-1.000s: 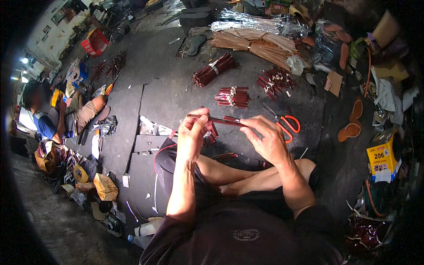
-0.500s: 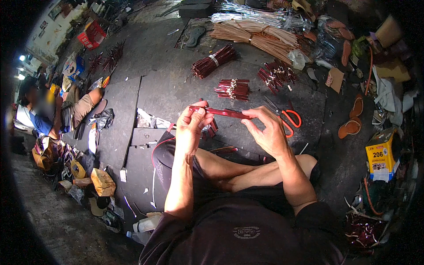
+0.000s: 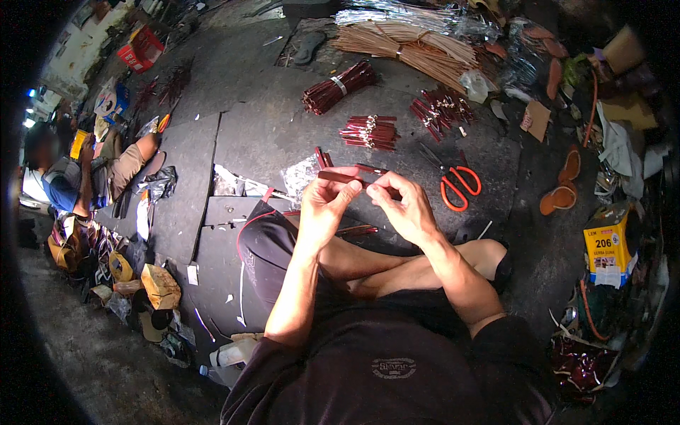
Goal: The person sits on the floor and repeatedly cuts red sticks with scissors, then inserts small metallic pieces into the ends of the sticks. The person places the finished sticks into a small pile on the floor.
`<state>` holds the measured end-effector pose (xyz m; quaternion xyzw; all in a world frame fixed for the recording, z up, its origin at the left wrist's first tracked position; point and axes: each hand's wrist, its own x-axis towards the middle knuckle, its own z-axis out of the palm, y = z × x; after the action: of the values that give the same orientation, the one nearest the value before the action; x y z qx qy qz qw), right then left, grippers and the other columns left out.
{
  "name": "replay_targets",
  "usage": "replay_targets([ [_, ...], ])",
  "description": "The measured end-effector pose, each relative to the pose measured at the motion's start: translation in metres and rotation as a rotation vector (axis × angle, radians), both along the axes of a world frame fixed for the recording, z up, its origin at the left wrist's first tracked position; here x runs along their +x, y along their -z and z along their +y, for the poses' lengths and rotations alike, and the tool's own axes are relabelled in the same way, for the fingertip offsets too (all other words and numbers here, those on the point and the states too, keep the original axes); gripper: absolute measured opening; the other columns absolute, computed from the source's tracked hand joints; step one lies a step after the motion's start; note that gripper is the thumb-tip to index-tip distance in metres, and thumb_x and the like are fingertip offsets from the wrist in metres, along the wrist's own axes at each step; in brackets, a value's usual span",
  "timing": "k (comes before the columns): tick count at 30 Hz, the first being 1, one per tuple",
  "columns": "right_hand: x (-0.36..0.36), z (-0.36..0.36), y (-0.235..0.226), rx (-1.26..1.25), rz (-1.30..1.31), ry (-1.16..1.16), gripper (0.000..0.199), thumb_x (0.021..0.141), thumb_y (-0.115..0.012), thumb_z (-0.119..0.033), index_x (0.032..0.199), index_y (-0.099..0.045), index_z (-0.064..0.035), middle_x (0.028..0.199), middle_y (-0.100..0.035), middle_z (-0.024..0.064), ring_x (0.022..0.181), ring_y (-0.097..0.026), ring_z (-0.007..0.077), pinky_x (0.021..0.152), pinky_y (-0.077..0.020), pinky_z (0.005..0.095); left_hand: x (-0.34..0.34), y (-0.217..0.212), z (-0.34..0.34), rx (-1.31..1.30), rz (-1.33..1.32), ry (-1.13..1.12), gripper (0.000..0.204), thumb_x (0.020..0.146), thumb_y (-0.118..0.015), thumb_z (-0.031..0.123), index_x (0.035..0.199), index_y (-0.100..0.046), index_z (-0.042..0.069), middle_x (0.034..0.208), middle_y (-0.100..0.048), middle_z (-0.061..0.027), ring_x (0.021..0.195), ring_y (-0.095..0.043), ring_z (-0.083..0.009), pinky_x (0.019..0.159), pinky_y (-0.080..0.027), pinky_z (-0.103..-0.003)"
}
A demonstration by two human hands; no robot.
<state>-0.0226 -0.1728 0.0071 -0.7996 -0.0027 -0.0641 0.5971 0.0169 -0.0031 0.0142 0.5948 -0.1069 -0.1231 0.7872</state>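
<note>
In front of my crossed legs, my left hand (image 3: 327,205) is closed, thumb against fingers, on a glossy dark red strip (image 3: 336,176). Close beside it, my right hand (image 3: 404,205) is also closed, its fingertips at a second stretch of dark red strip (image 3: 370,168). Whether this is one bent strip or two pieces I cannot tell. Orange-handled scissors (image 3: 454,197) lie on the floor to the right of my right hand. Beyond my hands rests a small tied bundle of red strips (image 3: 379,133). A clear plastic bag (image 3: 301,173) with red pieces is by my left fingers.
Farther off lie a banded bundle of red strips (image 3: 333,91), loose red strips (image 3: 443,112) and long tan strips (image 3: 404,46). Orange sandals (image 3: 559,195) and a yellow can (image 3: 608,249) stand on the right. At the left, another person (image 3: 67,177) sits beside scraps.
My hands have come closer together, the right one moving left. The red strip, held stretched between them before, now shows as two short stretches near my fingertips. The view has shifted slightly.
</note>
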Motion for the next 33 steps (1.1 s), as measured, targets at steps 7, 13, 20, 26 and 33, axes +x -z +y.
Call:
replay_targets([
  [7,-0.001,0.0,-0.012,-0.053,0.12,-0.026,0.021,0.094,-0.063,-0.022,0.092,-0.065,-0.0012,0.08,-0.067,0.0104,0.074,-0.064,0.0186,0.067,-0.05,0.0335,0.002,0.004,-0.001,0.114,0.021,-0.063,0.034,0.088,-0.072,0.012,0.119,-0.06,0.003,0.093,-0.067,-0.0026,0.076,-0.061,-0.0087,0.066,-0.049,-0.023],
  [13,0.005,-0.016,-0.004,0.376,0.292,-0.104,0.028,0.1,-0.054,-0.023,0.114,-0.06,0.0009,0.091,-0.065,0.0064,0.08,-0.063,0.0119,0.073,-0.0518,0.0272,0.007,0.016,0.0,-0.029,0.218,-0.123,0.031,0.088,-0.07,0.005,0.117,-0.061,0.001,0.086,-0.068,-0.0023,0.078,-0.064,-0.0073,0.069,-0.05,-0.02],
  [20,0.004,-0.032,-0.017,0.626,0.243,-0.258,0.029,0.1,-0.051,-0.02,0.118,-0.059,0.0013,0.11,-0.064,0.0117,0.092,-0.064,0.0163,0.084,-0.0526,0.0296,0.013,0.019,0.005,-0.235,0.392,-0.118,0.039,0.09,-0.066,0.005,0.126,-0.053,-0.001,0.097,-0.067,-0.0077,0.085,-0.067,-0.0133,0.074,-0.056,-0.021],
  [26,0.006,-0.021,-0.012,0.079,-0.148,-0.357,0.026,0.094,-0.06,-0.006,0.118,-0.058,0.0007,0.124,-0.056,0.0113,0.105,-0.059,0.0177,0.09,-0.0498,0.032,0.009,0.037,0.001,-0.629,0.671,0.171,0.044,0.092,-0.064,0.004,0.132,-0.046,-0.001,0.106,-0.064,-0.0108,0.089,-0.067,-0.0152,0.077,-0.058,-0.021],
  [33,0.001,-0.022,-0.019,0.043,0.121,-0.233,0.014,0.097,-0.058,-0.012,0.099,-0.06,0.0017,0.088,-0.064,0.0059,0.085,-0.061,0.0118,0.078,-0.0496,0.0264,-0.008,0.024,-0.004,0.139,0.112,-0.034,0.042,0.094,-0.064,0.032,0.127,-0.059,0.006,0.105,-0.065,-0.0037,0.086,-0.058,-0.0104,0.075,-0.047,-0.025],
])
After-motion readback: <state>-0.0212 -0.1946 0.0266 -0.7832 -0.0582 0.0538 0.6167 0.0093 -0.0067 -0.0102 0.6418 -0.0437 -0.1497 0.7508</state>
